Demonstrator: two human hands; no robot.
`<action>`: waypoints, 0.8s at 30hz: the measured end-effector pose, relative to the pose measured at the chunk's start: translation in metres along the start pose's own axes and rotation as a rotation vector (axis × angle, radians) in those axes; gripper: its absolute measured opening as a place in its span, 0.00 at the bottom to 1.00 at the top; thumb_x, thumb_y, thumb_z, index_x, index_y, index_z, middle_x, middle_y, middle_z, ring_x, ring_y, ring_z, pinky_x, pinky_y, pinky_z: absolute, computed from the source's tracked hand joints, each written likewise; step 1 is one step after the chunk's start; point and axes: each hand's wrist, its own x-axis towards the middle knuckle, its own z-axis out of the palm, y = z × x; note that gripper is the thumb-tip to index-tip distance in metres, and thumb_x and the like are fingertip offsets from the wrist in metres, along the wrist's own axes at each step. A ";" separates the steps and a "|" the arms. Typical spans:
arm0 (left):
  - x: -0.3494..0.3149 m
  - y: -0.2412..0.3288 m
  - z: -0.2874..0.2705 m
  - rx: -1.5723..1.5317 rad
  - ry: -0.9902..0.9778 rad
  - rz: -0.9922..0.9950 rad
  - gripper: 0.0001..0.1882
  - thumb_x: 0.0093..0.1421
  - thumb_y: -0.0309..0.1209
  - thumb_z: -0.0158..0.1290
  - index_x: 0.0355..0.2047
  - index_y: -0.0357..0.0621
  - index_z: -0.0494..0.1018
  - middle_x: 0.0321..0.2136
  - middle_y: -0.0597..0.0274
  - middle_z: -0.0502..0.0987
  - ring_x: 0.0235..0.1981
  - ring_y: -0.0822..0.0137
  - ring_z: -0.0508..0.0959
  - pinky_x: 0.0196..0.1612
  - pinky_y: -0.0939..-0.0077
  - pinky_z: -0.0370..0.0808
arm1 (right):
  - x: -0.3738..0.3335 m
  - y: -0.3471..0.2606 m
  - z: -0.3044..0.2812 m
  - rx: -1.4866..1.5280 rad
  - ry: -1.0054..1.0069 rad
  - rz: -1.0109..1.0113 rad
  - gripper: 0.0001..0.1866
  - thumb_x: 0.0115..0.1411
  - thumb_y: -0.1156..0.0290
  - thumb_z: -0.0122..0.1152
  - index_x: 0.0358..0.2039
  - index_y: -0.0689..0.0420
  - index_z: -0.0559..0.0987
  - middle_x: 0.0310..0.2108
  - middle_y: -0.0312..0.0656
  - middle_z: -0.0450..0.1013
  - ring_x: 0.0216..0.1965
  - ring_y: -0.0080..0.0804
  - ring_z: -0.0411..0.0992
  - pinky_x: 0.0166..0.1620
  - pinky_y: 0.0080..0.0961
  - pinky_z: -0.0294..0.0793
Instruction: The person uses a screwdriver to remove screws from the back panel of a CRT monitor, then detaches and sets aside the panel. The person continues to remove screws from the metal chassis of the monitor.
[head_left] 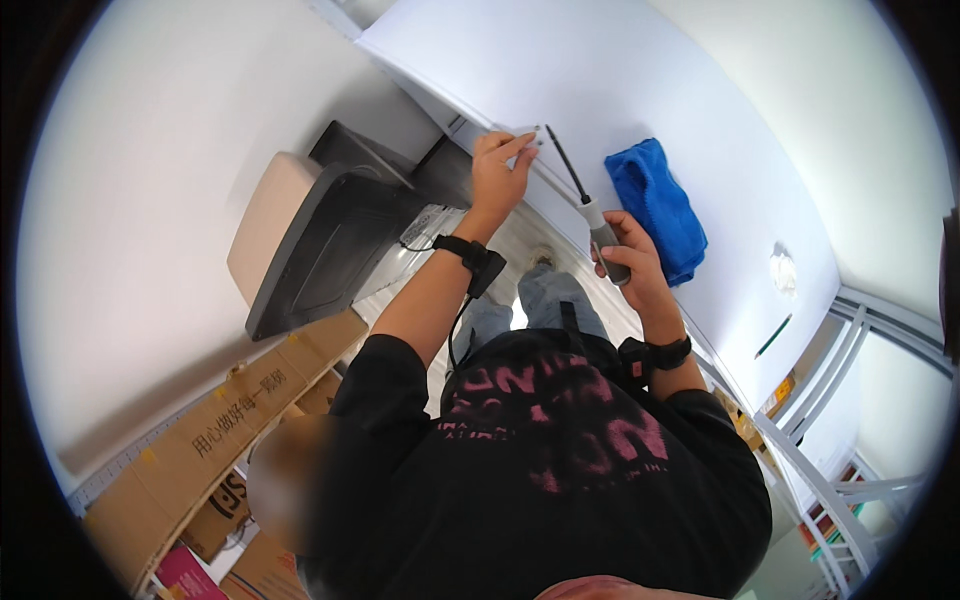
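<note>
My right hand (635, 258) is wrapped round the grey handle of a screwdriver (606, 238). Its long black shaft slants up and left over the white table (720, 120), with the tip close to my left fingertips. At the table's near edge, my left hand (502, 172) has its index finger and thumb reaching out, a little apart. Beside those fingertips are tiny dark pieces (540, 142), too small to name. A folded blue cloth (657, 208) lies on the table just right of the screwdriver.
Farther right on the table are a crumpled white piece (783, 270) and a dark green pencil-like stick (773, 336). A black and beige chair-like object (330, 235) stands at left. Cardboard boxes (235, 415) are lower left, and a grey metal frame (825, 480) is lower right.
</note>
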 end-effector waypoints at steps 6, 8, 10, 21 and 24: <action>-0.029 0.008 -0.087 -0.236 -0.137 -0.068 0.07 0.52 0.21 0.56 0.32 0.39 0.78 0.25 0.58 0.76 0.25 0.64 0.76 0.27 0.76 0.72 | 0.005 0.017 0.046 -0.015 -0.167 -0.026 0.25 0.49 0.79 0.53 0.51 0.59 0.65 0.36 0.42 0.69 0.33 0.28 0.69 0.29 0.21 0.69; -0.049 0.009 -0.139 -0.274 -0.192 -0.080 0.07 0.52 0.20 0.56 0.32 0.39 0.78 0.26 0.58 0.76 0.26 0.66 0.76 0.29 0.77 0.73 | 0.005 0.029 0.080 -0.083 -0.213 0.000 0.26 0.48 0.77 0.54 0.51 0.59 0.65 0.36 0.42 0.69 0.32 0.27 0.69 0.29 0.20 0.69; -0.073 0.009 -0.203 -0.222 -0.199 -0.059 0.07 0.52 0.19 0.55 0.33 0.38 0.78 0.26 0.57 0.76 0.27 0.67 0.76 0.31 0.78 0.73 | 0.008 0.047 0.113 -0.153 -0.279 0.029 0.26 0.48 0.77 0.55 0.51 0.59 0.65 0.36 0.41 0.69 0.32 0.27 0.68 0.29 0.20 0.68; -0.209 -0.042 -0.458 -0.103 0.201 -0.353 0.11 0.54 0.19 0.55 0.38 0.41 0.75 0.36 0.63 0.75 0.34 0.72 0.74 0.36 0.81 0.72 | -0.044 0.161 0.275 -0.308 -0.350 0.010 0.23 0.51 0.74 0.55 0.50 0.57 0.68 0.40 0.43 0.71 0.29 0.22 0.70 0.26 0.17 0.67; -0.207 -0.048 -0.463 -0.049 0.225 -0.289 0.19 0.55 0.20 0.55 0.48 0.42 0.69 0.50 0.62 0.67 0.46 0.69 0.72 0.44 0.75 0.74 | -0.063 0.189 0.297 -0.268 -0.359 0.061 0.21 0.54 0.74 0.54 0.50 0.58 0.68 0.37 0.43 0.72 0.26 0.22 0.71 0.23 0.16 0.66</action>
